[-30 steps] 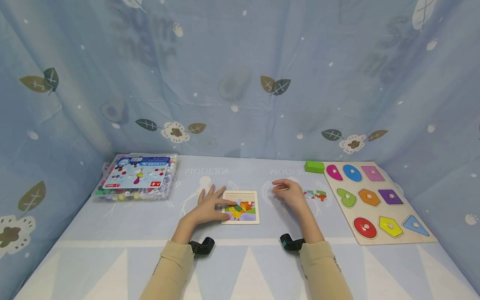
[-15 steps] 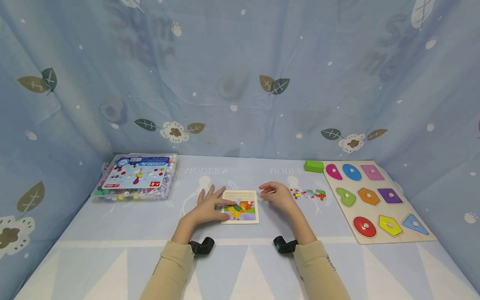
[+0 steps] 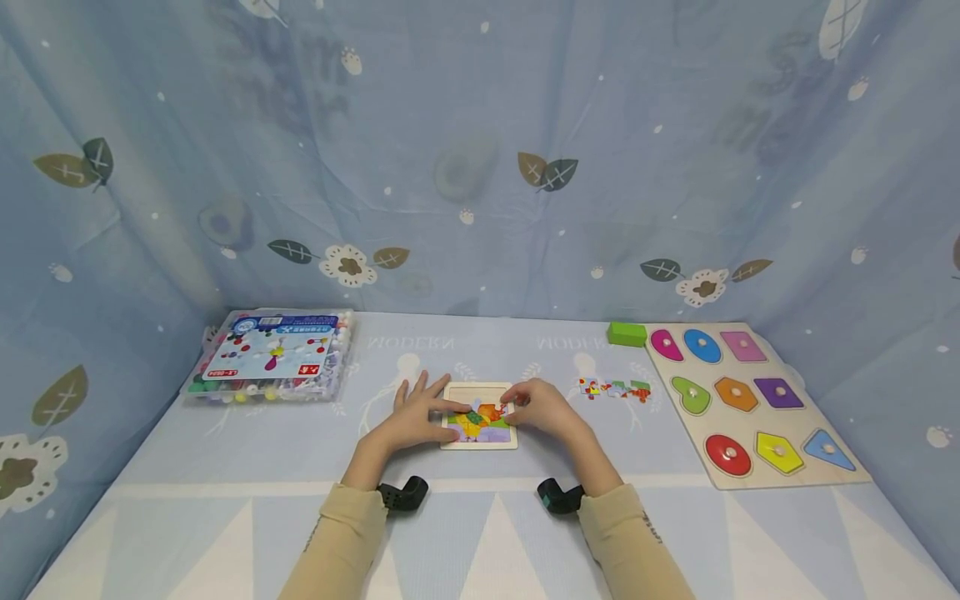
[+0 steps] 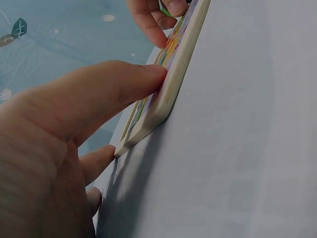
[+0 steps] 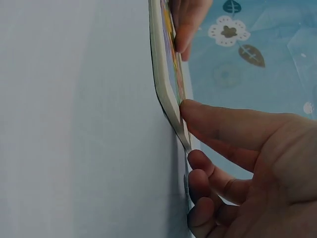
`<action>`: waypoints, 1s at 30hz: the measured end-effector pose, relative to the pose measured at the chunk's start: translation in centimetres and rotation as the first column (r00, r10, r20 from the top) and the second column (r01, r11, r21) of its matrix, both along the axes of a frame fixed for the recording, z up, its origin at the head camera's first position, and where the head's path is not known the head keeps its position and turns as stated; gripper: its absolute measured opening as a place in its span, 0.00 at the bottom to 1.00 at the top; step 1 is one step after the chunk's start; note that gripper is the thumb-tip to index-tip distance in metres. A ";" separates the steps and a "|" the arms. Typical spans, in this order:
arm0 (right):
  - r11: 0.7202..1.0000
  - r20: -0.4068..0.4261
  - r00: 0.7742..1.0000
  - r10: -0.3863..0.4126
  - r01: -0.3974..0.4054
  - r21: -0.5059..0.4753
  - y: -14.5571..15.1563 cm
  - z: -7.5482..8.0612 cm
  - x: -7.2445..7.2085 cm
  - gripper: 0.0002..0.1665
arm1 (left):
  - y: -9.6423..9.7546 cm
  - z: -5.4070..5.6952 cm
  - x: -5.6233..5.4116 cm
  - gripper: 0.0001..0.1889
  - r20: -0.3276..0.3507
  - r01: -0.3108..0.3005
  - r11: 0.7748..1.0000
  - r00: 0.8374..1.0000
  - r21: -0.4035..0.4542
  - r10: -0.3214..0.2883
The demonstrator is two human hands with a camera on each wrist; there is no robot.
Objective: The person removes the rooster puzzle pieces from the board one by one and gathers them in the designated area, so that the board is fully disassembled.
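Piece-fitting appears to be the step in hand: a wooden jigsaw tray (image 3: 480,446) lies flat on the table (image 3: 480,481) between the two hands, its lower part filled by a bird picture (image 3: 472,427), its top strip showing bare wood. The tray is steadied by the left hand (image 3: 411,419), whose fingers are spread and grasp nothing. A green puzzle piece (image 4: 164,10) seems to be pinched by the right hand (image 3: 546,408) at the tray's right side. Careful lining-up, then a light press, is probably called for; three loose pieces (image 3: 617,389) lie unplaced to the right. Most of the pinched piece is hidden by fingers, so its outline cannot be told; in both wrist views the tray is seen nearly edge-on and cut off.
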State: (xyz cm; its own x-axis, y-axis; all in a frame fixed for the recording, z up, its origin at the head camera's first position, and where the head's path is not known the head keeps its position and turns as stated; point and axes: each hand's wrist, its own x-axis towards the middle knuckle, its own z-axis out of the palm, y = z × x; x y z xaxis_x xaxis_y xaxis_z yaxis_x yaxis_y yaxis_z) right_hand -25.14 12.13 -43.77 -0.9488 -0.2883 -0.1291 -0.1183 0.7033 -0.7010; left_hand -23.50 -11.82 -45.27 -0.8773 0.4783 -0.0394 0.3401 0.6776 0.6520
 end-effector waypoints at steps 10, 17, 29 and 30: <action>1.000 -0.038 0.999 0.028 -0.028 0.011 -0.2 -0.1 0.1 0.09 | 0.0 0.0 0.0 0.22 0.002 -0.002 1.000 1.000 0.003 0.002; 1.000 -0.027 0.999 0.017 -0.017 0.007 -0.4 -0.1 0.1 0.13 | 0.0 0.0 0.0 0.22 -0.004 -0.004 1.000 1.000 -0.006 0.004; 0.999 -0.029 0.999 0.035 -0.036 -0.024 -0.4 -0.1 0.1 0.11 | 0.1 -0.1 0.0 0.22 -0.010 -0.005 1.000 1.000 -0.014 0.005; 0.999 -0.028 0.999 0.034 -0.035 -0.026 -0.4 -0.1 0.1 0.11 | 0.1 -0.1 0.0 0.22 -0.009 -0.006 1.000 1.000 -0.016 0.005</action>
